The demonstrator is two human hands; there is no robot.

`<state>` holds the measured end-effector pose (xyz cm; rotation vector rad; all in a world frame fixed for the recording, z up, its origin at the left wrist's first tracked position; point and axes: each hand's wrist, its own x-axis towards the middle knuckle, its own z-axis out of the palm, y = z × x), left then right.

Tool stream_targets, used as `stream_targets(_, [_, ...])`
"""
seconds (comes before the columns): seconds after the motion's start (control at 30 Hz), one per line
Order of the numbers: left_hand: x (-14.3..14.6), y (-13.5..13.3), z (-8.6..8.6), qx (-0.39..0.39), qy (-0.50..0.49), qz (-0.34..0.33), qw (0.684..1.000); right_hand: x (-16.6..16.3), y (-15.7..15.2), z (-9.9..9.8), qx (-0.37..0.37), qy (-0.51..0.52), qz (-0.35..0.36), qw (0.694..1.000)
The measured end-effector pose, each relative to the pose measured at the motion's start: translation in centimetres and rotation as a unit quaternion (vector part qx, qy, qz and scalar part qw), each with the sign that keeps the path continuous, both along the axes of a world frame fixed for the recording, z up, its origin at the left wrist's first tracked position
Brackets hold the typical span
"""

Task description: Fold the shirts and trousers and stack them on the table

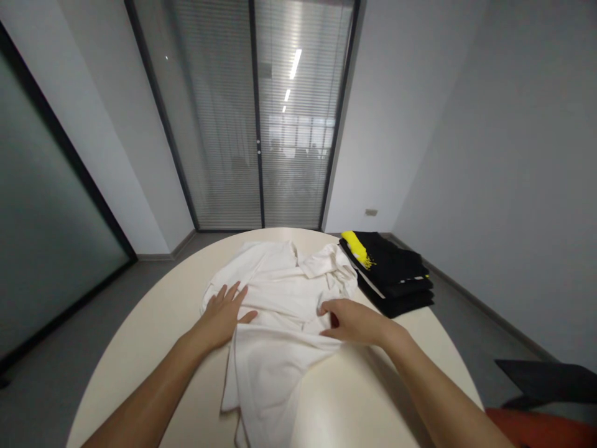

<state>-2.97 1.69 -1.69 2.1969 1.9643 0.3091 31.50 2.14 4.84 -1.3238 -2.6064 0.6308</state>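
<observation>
A rumpled white shirt [275, 292] lies spread on the round table, its lower part trailing toward me over the near side. My left hand [224, 317] rests on the left part of the cloth, fingers spread and thumb out. On the right side, my right hand [349, 320] has its fingers curled in at the shirt, with folds of the fabric at the fingertips. Its inner fingers are partly hidden. Bunched cloth lies just beyond the right hand.
A folded stack of black clothes [392, 274], the top one with a yellow print, sits at the table's [153, 317] right edge. A chair [550, 398] with red and black parts stands at the lower right. Glass doors [261, 124] with blinds rise beyond the table.
</observation>
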Motion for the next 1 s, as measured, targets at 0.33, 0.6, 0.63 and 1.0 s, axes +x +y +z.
stream_targets(0.33, [-1.4, -1.5, 1.2, -0.031, 0.11, 0.171, 0.979, -1.7, 2.5, -3.7, 0.2, 0.07, -0.02, 0.977])
stream_targets(0.6, [-3.5, 0.8, 1.1, 0.103, 0.139, 0.176, 0.969, 1.2, 3.7, -2.5, 0.196, 0.135, -0.255, 0.937])
stream_targets(0.63, [-3.2, 0.7, 1.4, 0.116, 0.141, 0.175, 0.967, 1.6, 3.6, -2.2, 0.193, 0.105, -0.271, 0.937])
stream_targets(1.0, [0.8, -0.4, -0.4, 0.025, 0.093, 0.086, 0.992, -1.5, 1.5, -1.3, 0.212, 0.103, 0.083, 0.968])
